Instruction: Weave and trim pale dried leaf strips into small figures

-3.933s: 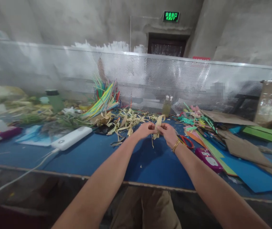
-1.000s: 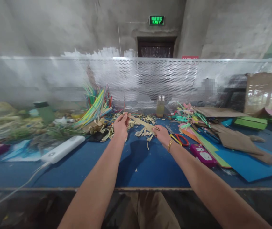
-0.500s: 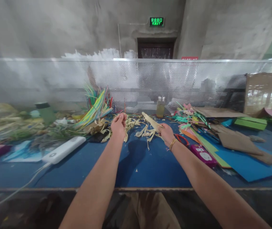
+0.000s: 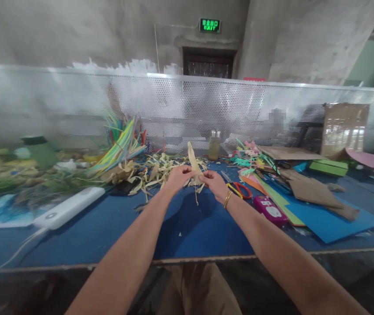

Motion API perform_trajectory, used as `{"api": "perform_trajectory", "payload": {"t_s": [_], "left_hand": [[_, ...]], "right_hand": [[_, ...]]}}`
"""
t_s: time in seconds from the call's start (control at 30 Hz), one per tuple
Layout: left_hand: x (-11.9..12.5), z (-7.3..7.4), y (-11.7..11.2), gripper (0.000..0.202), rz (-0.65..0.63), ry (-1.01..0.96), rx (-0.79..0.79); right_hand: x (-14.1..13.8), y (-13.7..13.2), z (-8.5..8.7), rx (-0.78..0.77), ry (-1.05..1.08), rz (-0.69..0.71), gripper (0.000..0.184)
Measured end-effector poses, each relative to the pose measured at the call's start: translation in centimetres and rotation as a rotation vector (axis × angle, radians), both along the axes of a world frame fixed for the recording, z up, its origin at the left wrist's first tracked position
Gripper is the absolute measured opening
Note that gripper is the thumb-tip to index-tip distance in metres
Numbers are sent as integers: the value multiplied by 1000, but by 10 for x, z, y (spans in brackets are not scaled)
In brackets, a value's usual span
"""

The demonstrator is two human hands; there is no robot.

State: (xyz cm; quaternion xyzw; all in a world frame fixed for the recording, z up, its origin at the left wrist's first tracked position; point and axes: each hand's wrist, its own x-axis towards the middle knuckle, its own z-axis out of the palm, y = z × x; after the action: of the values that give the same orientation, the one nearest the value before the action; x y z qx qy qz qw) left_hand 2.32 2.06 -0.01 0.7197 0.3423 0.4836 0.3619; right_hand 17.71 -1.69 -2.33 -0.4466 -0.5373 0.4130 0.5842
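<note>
My left hand point(image 4: 178, 175) and my right hand point(image 4: 214, 182) meet above the blue table top point(image 4: 187, 227), both pinched on a pale dried leaf strip point(image 4: 192, 162). The strip stands nearly upright between my fingers, its tip pointing up, with thin shreds hanging below. A gold bracelet sits on my right wrist. Just behind my hands lies a heap of cut leaf scraps point(image 4: 156, 169).
A white power bank point(image 4: 68, 208) with a cable lies at left. Red and yellow scissors point(image 4: 238, 189), a pink box point(image 4: 270, 209) and coloured paper sheets point(image 4: 321, 210) lie at right. A bundle of coloured strips point(image 4: 121, 142) and a small bottle point(image 4: 213, 145) stand before a perforated metal screen point(image 4: 239, 109).
My hands were apart, the left one by the scrap heap and the right one holding the strip. They have come together and both now grip the strip, turned upright.
</note>
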Motion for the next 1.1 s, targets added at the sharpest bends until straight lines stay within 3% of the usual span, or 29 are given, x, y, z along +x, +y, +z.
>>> {"api": "perform_trajectory", "payload": {"t_s": [0.27, 0.57, 0.8, 1.1], "left_hand": [[-3, 1, -2, 18, -67, 109, 22], [1, 8, -11, 8, -94, -63, -83], [0, 6, -9, 10, -111, 41, 0], [-1, 10, -12, 20, -115, 110, 8]], "right_hand": [[2, 1, 1, 77, 25, -4, 31], [3, 1, 2, 80, -9, -39, 26], [1, -3, 5, 107, -29, 13, 27], [3, 0, 4, 81, -59, -18, 25]]}}
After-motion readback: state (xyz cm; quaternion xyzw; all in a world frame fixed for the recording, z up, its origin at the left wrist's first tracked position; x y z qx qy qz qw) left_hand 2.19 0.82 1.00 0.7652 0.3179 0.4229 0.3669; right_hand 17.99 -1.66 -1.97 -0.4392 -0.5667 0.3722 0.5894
